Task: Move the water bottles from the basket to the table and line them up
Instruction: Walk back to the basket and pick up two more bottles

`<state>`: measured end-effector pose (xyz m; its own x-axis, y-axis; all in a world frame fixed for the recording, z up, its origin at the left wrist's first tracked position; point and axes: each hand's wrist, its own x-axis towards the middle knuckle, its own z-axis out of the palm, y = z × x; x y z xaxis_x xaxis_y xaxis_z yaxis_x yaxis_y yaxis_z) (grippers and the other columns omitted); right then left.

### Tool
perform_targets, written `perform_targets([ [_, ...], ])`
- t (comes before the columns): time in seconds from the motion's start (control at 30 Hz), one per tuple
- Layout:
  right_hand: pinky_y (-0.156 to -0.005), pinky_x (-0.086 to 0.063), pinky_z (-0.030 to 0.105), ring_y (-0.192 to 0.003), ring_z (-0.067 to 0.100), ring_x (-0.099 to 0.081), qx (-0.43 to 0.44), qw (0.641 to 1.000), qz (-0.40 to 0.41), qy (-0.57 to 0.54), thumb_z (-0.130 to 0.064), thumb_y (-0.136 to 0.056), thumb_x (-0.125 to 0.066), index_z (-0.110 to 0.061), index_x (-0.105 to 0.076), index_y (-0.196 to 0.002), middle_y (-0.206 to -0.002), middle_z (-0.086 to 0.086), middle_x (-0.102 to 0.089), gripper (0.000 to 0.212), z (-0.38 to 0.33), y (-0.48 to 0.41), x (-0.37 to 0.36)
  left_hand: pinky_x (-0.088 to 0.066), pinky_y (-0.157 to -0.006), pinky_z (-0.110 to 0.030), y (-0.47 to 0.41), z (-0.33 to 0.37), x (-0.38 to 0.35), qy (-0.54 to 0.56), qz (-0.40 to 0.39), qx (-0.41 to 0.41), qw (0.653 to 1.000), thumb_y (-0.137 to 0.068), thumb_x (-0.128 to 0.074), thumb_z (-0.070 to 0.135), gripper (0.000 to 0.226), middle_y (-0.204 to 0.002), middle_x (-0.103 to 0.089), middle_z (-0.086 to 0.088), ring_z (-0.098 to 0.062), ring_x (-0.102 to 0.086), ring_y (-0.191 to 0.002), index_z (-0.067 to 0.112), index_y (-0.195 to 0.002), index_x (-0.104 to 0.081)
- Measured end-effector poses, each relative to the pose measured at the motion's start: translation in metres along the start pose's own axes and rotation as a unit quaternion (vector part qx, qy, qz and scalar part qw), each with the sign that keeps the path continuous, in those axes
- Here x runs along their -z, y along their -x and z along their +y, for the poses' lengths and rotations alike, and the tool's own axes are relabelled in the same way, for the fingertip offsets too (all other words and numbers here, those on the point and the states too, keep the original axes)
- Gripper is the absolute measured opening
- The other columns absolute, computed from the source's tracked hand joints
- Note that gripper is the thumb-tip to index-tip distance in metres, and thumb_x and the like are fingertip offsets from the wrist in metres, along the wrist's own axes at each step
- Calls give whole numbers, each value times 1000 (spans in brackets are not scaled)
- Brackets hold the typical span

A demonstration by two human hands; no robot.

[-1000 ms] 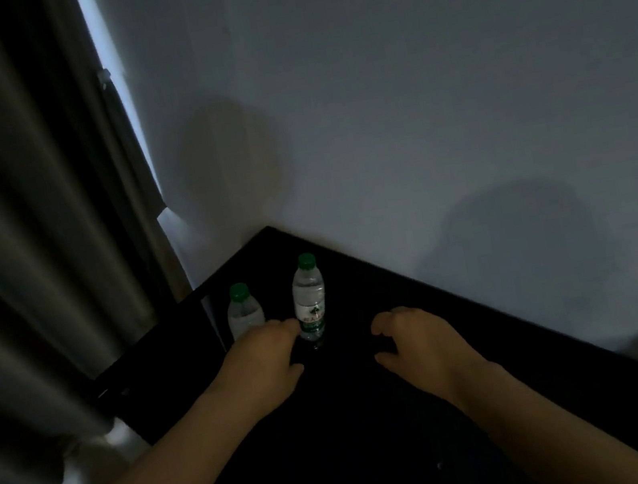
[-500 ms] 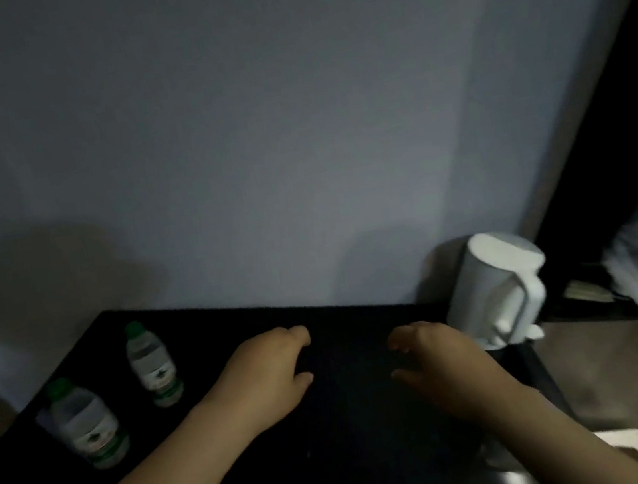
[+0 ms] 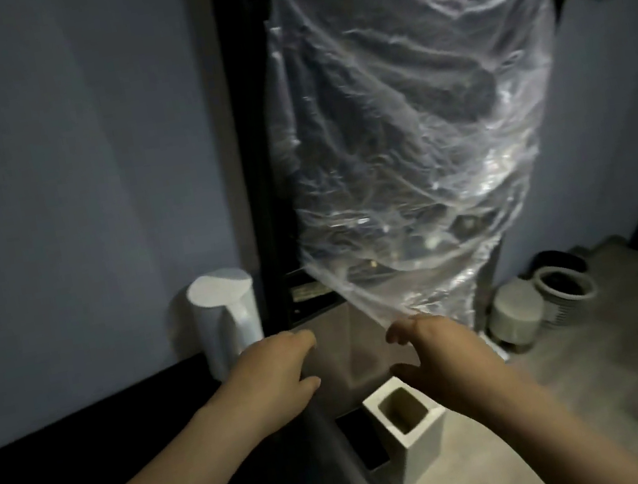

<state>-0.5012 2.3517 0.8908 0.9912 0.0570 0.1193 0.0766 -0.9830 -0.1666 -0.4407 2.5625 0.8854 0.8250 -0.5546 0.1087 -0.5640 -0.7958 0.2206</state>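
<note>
The black desk (image 3: 87,428) runs along the grey wall at lower left, its top in deep shadow. Far right, a round ribbed basket (image 3: 564,308) sits upright on the floor, its inside too dark to read.

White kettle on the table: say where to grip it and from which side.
Probably its handle, approached from the front right: the white kettle stands upright, and the handle runs down that near side, away from the wall.
</note>
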Motion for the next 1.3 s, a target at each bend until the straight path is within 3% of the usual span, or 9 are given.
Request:
perform_targets([
  [0.47, -91, -42, 24, -114, 10, -52, -260, 965, 21, 10, -38, -89, -56, -30, -52, -125, -124, -10, -57, 38, 220, 105, 36, -46, -86, -35, -162, 234, -76, -18, -55, -266, 962, -86, -56, 39, 31, -115, -59, 1, -21, -55, -109, 21, -110, -50],
  [0.6, -92, -44, 26, -115, 12, -53, -323, 946, 19, 25, -36, -88, -56, -27, -52, -126, -124, -7, -57, 39, 274, 114, 48, -42, -72, -33, -210, 284, -98, -17, -59, -323, 944, -86, -55, 37, 23, -101, -59, 0, -24, -57, -98, 21, -96, -44],
  [0.9, -94, -43, 24, -116, 9, -53, -425, 903, 41, 43, -40, -88, -58, -29, -52, -127, -126, -9, -57, 41, 385, 116, 87, -47, -78, -39, -320, 391, -123, 2, -65, -414, 908, -85, -55, 36, 25, -98, -59, -2, -25, -57, -93, 18, -96, -44],
  [1.1, -93, -44, 24, -115, 9, -54, -469, 879, 63, 50, -41, -89, -58, -29, -52, -126, -125, -9, -57, 40, 471, 134, 106, -47, -84, -35, -379, 478, -149, 10, -75, -457, 886, -85, -55, 35, 36, -109, -60, 0, -22, -58, -102, 21, -117, -47],
  [1.3, -92, -44, 23, -114, 9, -54, -484, 869, 89, 52, -39, -89, -57, -29, -52, -128, -126, -9, -57, 40, 581, 154, 122, -47, -84, -39, -437, 582, -178, -11, -64, -474, 878, -83, -54, 31, 30, -109, -61, -2, -24, -58, -101, 16, -109, -49],
])
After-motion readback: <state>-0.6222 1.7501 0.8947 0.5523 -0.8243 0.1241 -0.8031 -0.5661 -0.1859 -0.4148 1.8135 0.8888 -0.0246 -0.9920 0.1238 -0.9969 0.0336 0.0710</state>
